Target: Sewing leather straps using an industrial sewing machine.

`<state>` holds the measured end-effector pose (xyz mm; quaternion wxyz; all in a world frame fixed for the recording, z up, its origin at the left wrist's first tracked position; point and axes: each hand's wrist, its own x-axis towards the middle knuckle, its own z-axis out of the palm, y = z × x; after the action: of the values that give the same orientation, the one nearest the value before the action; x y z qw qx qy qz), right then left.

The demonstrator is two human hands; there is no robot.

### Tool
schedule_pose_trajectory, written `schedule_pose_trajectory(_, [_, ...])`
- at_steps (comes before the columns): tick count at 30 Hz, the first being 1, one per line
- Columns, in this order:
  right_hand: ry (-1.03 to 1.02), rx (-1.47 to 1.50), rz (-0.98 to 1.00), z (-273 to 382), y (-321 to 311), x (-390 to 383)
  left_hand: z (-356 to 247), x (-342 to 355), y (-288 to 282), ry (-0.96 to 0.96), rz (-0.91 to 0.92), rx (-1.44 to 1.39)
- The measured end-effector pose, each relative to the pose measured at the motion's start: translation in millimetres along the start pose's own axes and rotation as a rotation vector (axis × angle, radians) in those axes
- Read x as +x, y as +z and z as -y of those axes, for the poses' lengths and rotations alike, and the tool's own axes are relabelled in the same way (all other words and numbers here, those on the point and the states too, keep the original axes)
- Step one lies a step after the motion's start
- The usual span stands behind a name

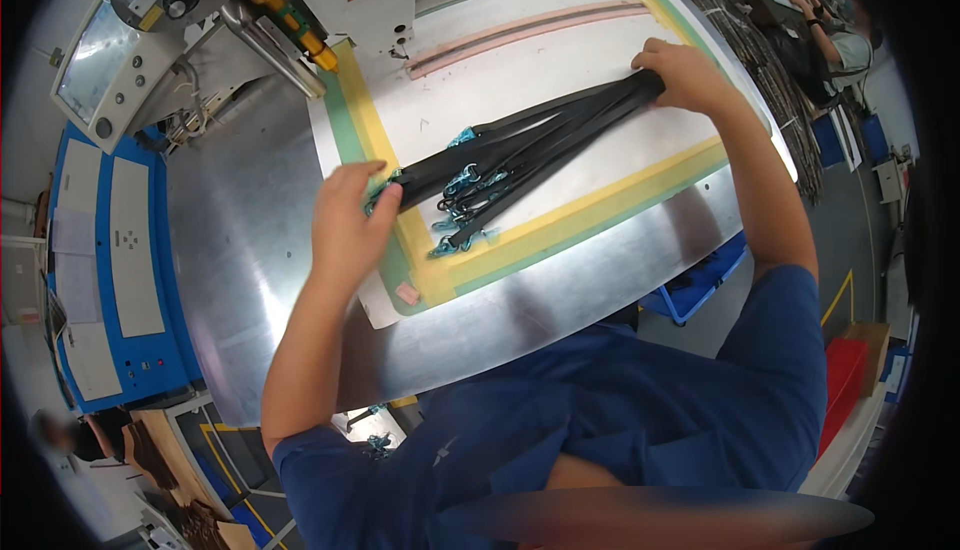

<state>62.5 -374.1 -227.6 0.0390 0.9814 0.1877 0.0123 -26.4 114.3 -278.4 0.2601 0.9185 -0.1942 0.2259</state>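
A bundle of long black straps with turquoise-wrapped metal fittings slants over a white board bordered by yellow and green tape. My right hand is closed on the gathered upper-right end of the straps. My left hand grips the lower-left end, thumb and fingers around it near the fittings there, which it partly hides. Several loose fittings dangle or lie along the board's lower yellow tape, between my two hands.
A white machine head with yellow cylinder, and a screen, overhang the steel table. A pink slotted strip lies on the board. Blue console at left, dark strips at right, blue crate below. Co-workers are at both edges.
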Motion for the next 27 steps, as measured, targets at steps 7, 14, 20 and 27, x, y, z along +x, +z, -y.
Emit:
schedule_pose_trajectory(7, [-0.223,0.449,-0.151,38,-14,31,18,66,37,-0.272,0.356,-0.302])
schedule_pose_trajectory(14, [-0.293,0.338,0.223,120,8,89,-15,118,91,0.046,0.691,-0.147])
schedule_pose_trajectory(20, [-0.334,0.288,0.159,136,9,108,-9,117,76,0.014,0.636,-0.152])
schedule_pose_trajectory(27, [-0.373,0.154,-0.003,137,-4,150,42,132,82,0.083,0.24,-0.049])
